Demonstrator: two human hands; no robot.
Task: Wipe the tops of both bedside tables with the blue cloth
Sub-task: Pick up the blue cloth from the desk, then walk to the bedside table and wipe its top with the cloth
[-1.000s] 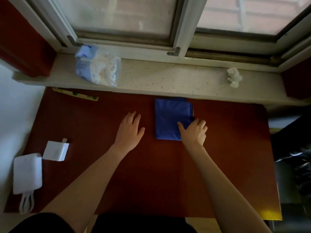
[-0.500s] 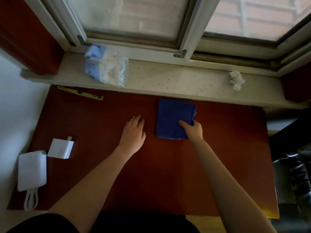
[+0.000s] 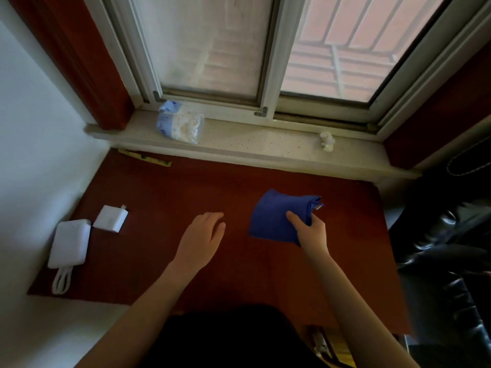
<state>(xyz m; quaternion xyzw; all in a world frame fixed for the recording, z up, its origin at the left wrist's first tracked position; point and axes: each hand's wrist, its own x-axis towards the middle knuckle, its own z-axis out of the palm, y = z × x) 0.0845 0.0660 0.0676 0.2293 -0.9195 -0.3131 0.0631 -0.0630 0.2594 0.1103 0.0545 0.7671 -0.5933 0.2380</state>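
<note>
A folded blue cloth is at the middle right of the dark red-brown bedside table top. My right hand grips its near right corner, thumb on top, and the cloth looks tilted and partly raised off the wood. My left hand rests flat on the table just left of the cloth, fingers apart, holding nothing.
A white power bank with a looped cable and a white charger plug lie at the table's left edge. A yellow strip lies by the sill. On the window sill sit a tissue pack and a crumpled tissue. Dark leather furniture stands at right.
My right hand went from lying flat on the cloth to pinching its corner, and the cloth has turned and lifted. The view has pulled back and up.
</note>
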